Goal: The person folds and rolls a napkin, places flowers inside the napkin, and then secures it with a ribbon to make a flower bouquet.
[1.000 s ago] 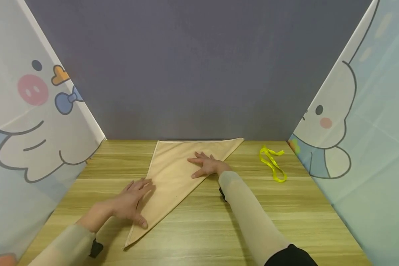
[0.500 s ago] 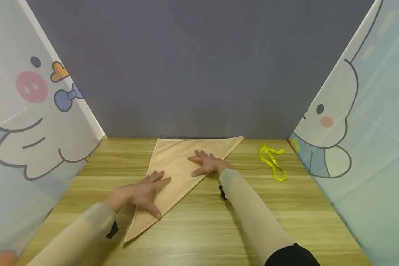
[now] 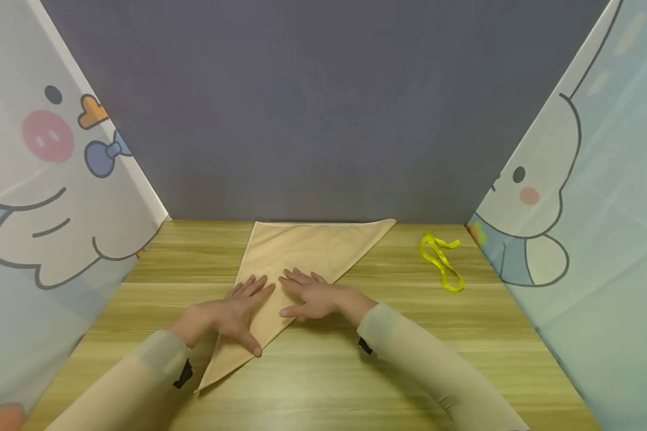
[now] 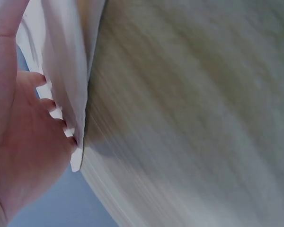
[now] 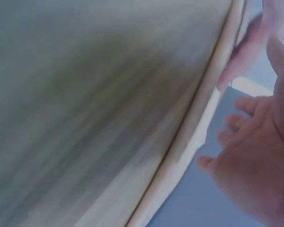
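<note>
A beige cloth (image 3: pixel 280 251), folded into a triangle, lies on the wooden table with its long slanted edge toward the person. My left hand (image 3: pixel 236 314) rests on the cloth's left part, fingers spread, thumb at the slanted edge. Close beside it, my right hand (image 3: pixel 315 297) is over the middle of that same edge with its fingers extended. In the left wrist view, the left hand's (image 4: pixel 33 132) fingertips meet the cloth (image 4: pixel 66 56). The right wrist view shows the right hand (image 5: pixel 255 156) near the cloth's edge (image 5: pixel 199 113); whether it touches there I cannot tell.
A yellow ribbon-like strip (image 3: pixel 442 261) lies looped on the table (image 3: pixel 388 359) to the right of the cloth. A dark grey panel (image 3: pixel 323 120) rises behind the table. Printed cartoon panels stand on the left (image 3: pixel 11 323) and right (image 3: pixel 614 323).
My left hand has slid right and farther onto the cloth, then stayed there. My right hand has moved left and nearer the person, coming beside the left hand. The cloth looks nearly unmoved.
</note>
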A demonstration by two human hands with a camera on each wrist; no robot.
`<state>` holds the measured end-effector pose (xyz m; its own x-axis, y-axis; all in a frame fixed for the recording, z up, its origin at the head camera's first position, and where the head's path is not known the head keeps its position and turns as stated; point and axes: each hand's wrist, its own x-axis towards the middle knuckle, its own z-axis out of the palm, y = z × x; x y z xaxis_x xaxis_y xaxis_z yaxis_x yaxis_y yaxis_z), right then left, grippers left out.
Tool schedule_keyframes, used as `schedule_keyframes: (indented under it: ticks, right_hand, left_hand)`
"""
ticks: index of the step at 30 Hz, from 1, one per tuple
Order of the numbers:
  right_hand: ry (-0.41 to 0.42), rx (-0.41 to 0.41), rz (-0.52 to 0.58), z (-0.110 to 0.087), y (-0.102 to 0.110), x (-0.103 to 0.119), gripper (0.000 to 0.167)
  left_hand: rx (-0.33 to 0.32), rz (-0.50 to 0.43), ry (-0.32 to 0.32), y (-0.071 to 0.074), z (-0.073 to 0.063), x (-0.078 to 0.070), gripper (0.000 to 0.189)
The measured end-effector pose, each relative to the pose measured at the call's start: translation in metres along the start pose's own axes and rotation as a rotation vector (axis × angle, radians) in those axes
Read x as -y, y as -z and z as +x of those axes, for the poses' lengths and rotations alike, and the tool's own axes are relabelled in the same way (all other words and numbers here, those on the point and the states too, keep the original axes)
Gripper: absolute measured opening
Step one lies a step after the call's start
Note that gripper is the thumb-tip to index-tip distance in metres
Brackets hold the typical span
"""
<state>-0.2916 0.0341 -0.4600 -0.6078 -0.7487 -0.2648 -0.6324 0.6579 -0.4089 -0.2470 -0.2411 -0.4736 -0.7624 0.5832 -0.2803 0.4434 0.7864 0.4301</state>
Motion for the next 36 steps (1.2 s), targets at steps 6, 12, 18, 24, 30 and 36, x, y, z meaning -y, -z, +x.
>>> schedule_keyframes:
  ticks: [6,12,18,24,30,36]
  right_hand:
    - [-0.149,0.018,-0.095,0.004,-0.019,0.019,0.106]
    - [-0.247,0.045,-0.176,0.01,-0.03,0.029,0.109]
    - [-0.247,0.057,-0.17,0.009,-0.026,0.017,0.112]
    - [-0.29,0.046,-0.189,0.006,-0.018,0.0,0.117]
    - [-0.301,0.025,-0.194,0.002,-0.011,-0.022,0.116]
    - [-0.31,-0.013,-0.148,-0.007,0.001,-0.048,0.113]
  left_hand:
    - [0.015,-0.008,0.039,-0.002,-0.001,0.0,0.157]
    - [0.003,0.014,0.055,-0.006,0.0,0.003,0.159]
    - [0.004,0.031,0.049,-0.005,0.001,0.002,0.159]
    - [0.001,0.028,0.048,-0.006,0.003,0.002,0.159]
    - [0.005,0.044,0.05,-0.004,0.004,0.001,0.16]
    - [0.017,0.036,0.056,-0.001,0.004,-0.002,0.16]
